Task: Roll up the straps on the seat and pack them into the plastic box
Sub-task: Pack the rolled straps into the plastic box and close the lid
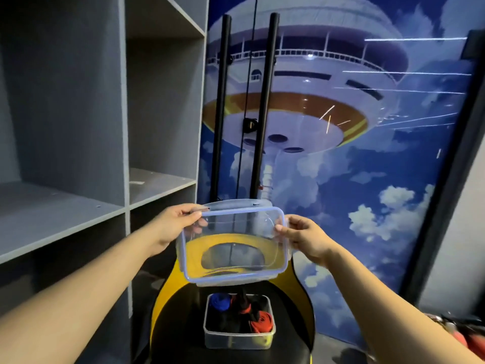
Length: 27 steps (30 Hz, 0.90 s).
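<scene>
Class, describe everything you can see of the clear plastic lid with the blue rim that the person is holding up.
The clear plastic lid with the blue rim is rectangular with rounded corners, see-through, with a blue seal round its edge and snap flaps on its sides. It is held in the air, tilted toward the camera, above the open clear plastic box of rolled straps on the seat. The left hand pinches its left edge, the right hand its right edge.

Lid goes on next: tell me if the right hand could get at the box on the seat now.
Probably not: the right hand and left hand both grip the lid, above the box.
</scene>
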Motion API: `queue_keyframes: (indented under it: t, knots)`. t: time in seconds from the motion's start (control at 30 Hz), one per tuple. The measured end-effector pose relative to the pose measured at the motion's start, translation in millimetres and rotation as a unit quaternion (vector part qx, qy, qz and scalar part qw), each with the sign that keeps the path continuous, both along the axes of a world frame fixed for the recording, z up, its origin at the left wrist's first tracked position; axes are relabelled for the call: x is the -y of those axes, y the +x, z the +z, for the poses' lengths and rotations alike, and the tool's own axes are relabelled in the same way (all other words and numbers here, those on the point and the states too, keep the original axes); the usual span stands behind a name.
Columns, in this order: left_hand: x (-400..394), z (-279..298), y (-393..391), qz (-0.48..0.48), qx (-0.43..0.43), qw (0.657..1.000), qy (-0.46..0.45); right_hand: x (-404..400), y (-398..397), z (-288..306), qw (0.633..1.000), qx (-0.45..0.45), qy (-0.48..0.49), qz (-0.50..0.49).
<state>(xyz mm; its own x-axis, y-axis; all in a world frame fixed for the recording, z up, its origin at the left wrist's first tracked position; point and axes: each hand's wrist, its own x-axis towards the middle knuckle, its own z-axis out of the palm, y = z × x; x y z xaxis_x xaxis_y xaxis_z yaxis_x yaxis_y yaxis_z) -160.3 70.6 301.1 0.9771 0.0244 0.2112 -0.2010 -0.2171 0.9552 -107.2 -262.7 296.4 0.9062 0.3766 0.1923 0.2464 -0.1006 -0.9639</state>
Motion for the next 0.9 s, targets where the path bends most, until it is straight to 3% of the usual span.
queue_keyframes:
  t: [0.33,0.57,0.77,0.9]
  knots:
    - [40.0,-62.7,50.4,-0.019,-0.138,0.981,-0.133,58.5,36.1,-46.5,0.985,-0.074,0.111,-0.112]
    - [56.1,-145.8,81.7,0.069,-0.185,0.966,-0.169,43.8,69.0,-130.1,0.960,-0.117,-0.034,-0.253]
    - [48.3,-214.8,100.5,0.100,-0.241,0.945,-0.196,36.1,83.1,-207.4,0.957,-0.196,0.020,-0.213]
    - [40.7,-261.0,113.5,0.125,-0.266,0.937,-0.191,30.5,113.6,-272.7,0.949,-0.184,-0.033,-0.255]
